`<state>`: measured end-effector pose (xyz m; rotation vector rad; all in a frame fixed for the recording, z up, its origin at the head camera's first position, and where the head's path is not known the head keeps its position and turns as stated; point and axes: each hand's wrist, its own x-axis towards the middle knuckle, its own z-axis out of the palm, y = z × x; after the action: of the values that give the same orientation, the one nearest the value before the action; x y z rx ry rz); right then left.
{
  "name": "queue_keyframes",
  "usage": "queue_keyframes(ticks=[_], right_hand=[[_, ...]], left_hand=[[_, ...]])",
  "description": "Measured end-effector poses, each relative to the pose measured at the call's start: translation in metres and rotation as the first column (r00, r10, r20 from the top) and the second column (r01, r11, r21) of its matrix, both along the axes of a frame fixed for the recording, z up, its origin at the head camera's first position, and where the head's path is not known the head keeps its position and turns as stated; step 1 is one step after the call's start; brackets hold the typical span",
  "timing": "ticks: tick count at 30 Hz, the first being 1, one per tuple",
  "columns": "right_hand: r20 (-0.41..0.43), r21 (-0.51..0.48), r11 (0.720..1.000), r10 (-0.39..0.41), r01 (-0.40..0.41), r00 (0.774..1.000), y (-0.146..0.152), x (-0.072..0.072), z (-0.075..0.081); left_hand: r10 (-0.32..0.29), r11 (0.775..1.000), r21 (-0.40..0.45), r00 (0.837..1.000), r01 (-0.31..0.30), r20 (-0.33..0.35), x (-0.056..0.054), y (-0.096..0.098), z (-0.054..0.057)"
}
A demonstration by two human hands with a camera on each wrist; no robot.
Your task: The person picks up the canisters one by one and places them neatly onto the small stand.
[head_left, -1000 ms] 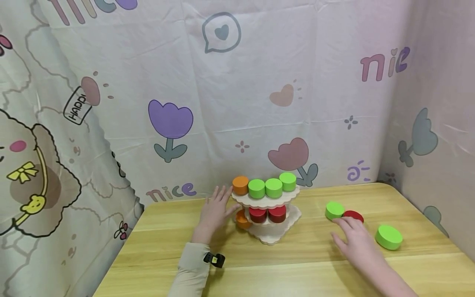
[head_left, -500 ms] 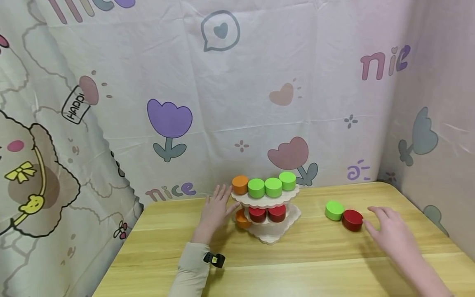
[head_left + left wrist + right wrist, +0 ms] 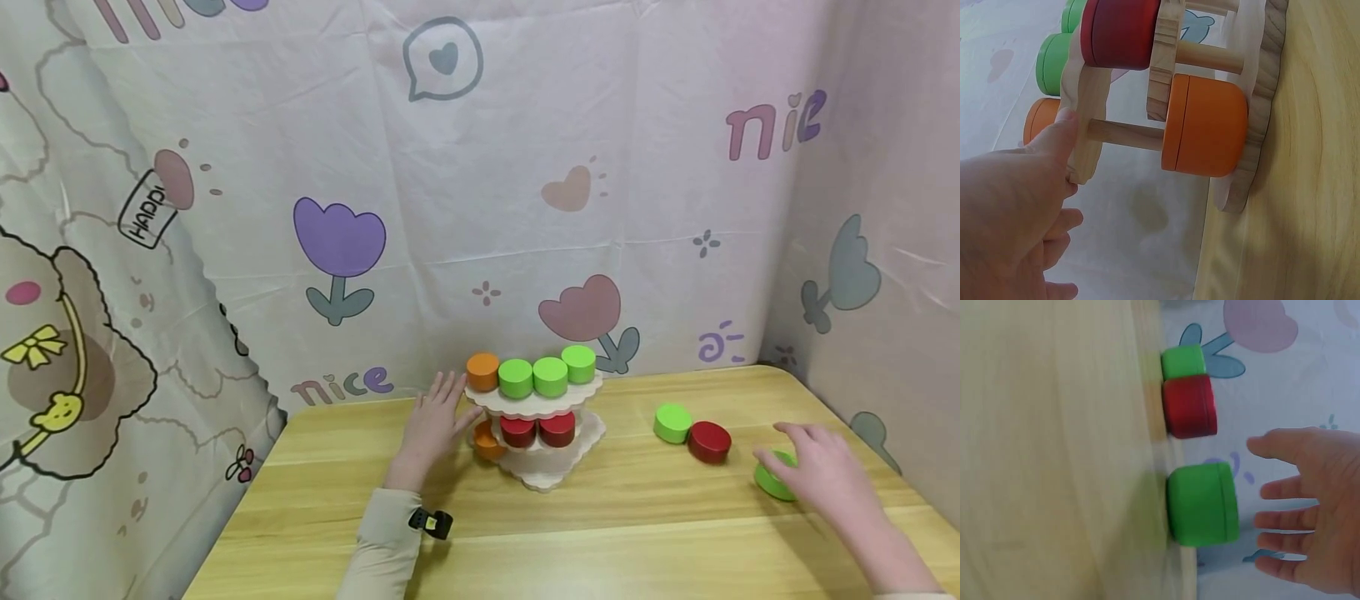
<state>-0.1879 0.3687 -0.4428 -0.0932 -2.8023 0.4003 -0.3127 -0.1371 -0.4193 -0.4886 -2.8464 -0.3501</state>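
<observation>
A wooden tiered stand (image 3: 542, 477) with scalloped shelves stands toward the back of the table, holding orange, green and red lidded jars. My left hand (image 3: 429, 429) holds its upper shelf by the left edge, the thumb (image 3: 1054, 140) lying against the wood beside an orange jar (image 3: 1041, 119). On the right, my right hand (image 3: 821, 471) hovers with spread fingers around a green jar (image 3: 772, 483), partly covering it in the head view. The right wrist view shows a gap between the fingers and that green jar (image 3: 1202, 505).
A red jar (image 3: 708, 442) and another green jar (image 3: 672, 423) stand side by side, left of the right hand. A printed curtain (image 3: 450, 167) hangs behind and beside the wooden table (image 3: 600, 550). A black device (image 3: 431, 523) sits on the left wrist.
My right hand has moved rightward from over the red jar to the green jar at far right, uncovering the red one. My left hand stays on the stand.
</observation>
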Motion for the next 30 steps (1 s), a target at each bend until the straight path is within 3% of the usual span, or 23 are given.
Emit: queue_keyframes(ticks=[4,13,30], right_hand=[[0.102,0.030,1.000,0.004,-0.007,0.995,0.008,-0.002,-0.003],[0.183,0.028,1.000,0.006,-0.012,0.983,0.016,-0.002,-0.011],[0.186,0.050,0.998,0.025,-0.035,0.982,0.006,-0.003,-0.006]], left_hand=[[-0.002,1.000,0.003,1.000,0.002,0.002,-0.001,0.001,-0.001],[-0.007,1.000,0.002,1.000,0.007,0.008,-0.001,0.002,0.001],[0.007,1.000,-0.028,0.999,-0.006,0.041,-0.001,-0.001,0.002]])
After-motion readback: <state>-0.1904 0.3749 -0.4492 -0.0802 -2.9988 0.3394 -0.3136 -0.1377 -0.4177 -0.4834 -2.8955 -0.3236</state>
